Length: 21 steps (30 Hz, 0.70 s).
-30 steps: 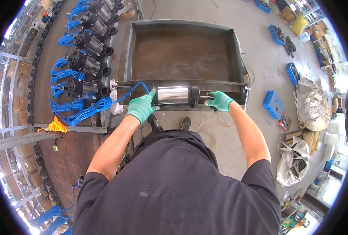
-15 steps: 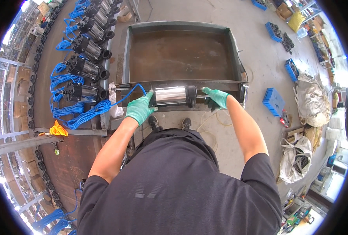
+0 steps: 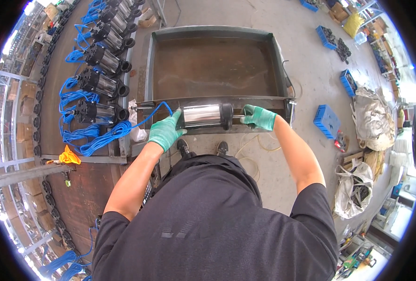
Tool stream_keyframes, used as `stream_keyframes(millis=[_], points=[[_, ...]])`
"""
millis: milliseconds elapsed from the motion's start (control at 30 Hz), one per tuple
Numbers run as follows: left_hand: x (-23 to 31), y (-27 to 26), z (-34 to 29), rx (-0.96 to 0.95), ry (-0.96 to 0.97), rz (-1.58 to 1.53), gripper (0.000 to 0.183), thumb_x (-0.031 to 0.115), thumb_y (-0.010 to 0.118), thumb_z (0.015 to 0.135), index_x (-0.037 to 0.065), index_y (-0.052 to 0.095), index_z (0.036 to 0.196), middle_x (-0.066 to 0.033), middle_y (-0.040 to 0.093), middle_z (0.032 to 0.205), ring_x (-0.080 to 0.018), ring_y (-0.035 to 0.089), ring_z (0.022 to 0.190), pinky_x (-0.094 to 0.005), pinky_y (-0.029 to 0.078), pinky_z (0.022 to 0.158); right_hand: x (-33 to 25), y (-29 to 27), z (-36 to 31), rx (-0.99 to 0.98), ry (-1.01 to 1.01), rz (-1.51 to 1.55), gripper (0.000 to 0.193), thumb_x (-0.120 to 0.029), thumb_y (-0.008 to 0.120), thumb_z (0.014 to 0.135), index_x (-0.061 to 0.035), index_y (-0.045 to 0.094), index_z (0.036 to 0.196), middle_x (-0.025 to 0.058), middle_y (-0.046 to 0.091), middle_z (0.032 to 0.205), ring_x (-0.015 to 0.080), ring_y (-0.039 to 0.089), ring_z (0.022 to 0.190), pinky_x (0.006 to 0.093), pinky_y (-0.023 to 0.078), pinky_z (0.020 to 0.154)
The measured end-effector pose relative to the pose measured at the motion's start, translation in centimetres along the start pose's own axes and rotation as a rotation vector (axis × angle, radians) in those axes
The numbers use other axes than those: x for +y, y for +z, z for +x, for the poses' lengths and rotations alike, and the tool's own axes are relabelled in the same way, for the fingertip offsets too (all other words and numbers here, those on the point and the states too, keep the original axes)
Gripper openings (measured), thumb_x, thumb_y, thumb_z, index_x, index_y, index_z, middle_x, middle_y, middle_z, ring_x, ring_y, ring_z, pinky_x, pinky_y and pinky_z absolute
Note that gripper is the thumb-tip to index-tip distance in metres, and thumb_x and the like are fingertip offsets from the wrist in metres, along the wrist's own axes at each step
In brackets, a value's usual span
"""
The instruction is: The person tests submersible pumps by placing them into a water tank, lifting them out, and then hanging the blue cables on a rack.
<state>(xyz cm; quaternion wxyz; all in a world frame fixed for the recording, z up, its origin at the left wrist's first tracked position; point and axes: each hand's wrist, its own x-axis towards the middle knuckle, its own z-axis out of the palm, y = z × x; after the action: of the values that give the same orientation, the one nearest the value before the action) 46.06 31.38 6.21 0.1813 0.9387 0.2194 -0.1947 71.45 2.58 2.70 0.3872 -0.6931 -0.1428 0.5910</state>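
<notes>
A submersible pump (image 3: 202,115) with a shiny steel barrel and black ends lies sideways across a dark metal ledge in front of me. My left hand (image 3: 166,131), in a green glove, is closed around its left end, where a blue cable (image 3: 147,120) comes out. Beyond the pump's black right end, a thin metal rod (image 3: 237,115) runs toward my right hand (image 3: 260,117). That hand, also gloved in green, has its fingers curled around the rod's outer end, which they cover.
Behind the ledge stands a shallow rectangular tank (image 3: 212,70) with a brown bottom. Similar pumps (image 3: 98,112) with coiled blue cables line the bench at left, near an orange cloth (image 3: 69,155). Blue crates (image 3: 327,122) and white sacks (image 3: 354,192) sit on the floor at right.
My right hand has turned, and its fingers have curled in closer around the rod end. The pump and my left hand look nearly the same, shifted slightly left in view.
</notes>
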Motion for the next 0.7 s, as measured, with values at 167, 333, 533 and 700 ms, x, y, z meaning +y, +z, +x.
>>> stream_keyframes(millis=[167,333,533,700], points=[[0.2,-0.1,0.0,0.003,0.008,0.008,0.090,0.048,0.079,0.081,0.019,0.039,0.156,-0.0208,0.069,0.119,-0.0387,0.069,0.104,-0.0471,0.055,0.088,0.2,-1.0,1.1,-0.001,-0.305,-0.920,0.036,-0.031,0.080,0.086,-0.0035,0.067,0.106,0.0133,0.071,0.087,0.0278,0.069,0.075,0.0419,0.054,0.067],[0.2,0.0,-0.1,0.008,-0.001,-0.002,0.090,0.047,0.079,0.081,0.018,0.039,0.156,-0.0209,0.070,0.119,-0.0389,0.068,0.105,-0.0477,0.054,0.089,-0.7,1.9,1.2,0.262,-0.120,-1.363,0.039,-0.031,0.077,0.084,-0.0094,0.070,0.116,0.0195,0.073,0.097,0.0402,0.069,0.091,0.0457,0.054,0.079],[0.3,-0.1,-0.1,0.004,-0.004,-0.005,0.090,0.046,0.079,0.081,0.018,0.038,0.156,-0.0209,0.069,0.118,-0.0390,0.068,0.105,-0.0478,0.054,0.089,0.0,1.1,0.2,0.145,-0.263,-0.477,0.037,-0.022,0.067,0.096,-0.0052,0.063,0.129,0.0106,0.073,0.096,0.0179,0.065,0.071,0.0351,0.052,0.064],[0.5,-0.4,-0.2,-0.016,-0.010,-0.011,0.089,0.046,0.079,0.082,0.018,0.038,0.156,-0.0211,0.069,0.119,-0.0390,0.068,0.106,-0.0477,0.054,0.089,1.2,1.5,0.1,0.175,-0.160,0.240,0.036,-0.026,0.060,0.104,-0.0028,0.061,0.131,0.0040,0.070,0.092,0.0098,0.059,0.066,0.0270,0.051,0.059]])
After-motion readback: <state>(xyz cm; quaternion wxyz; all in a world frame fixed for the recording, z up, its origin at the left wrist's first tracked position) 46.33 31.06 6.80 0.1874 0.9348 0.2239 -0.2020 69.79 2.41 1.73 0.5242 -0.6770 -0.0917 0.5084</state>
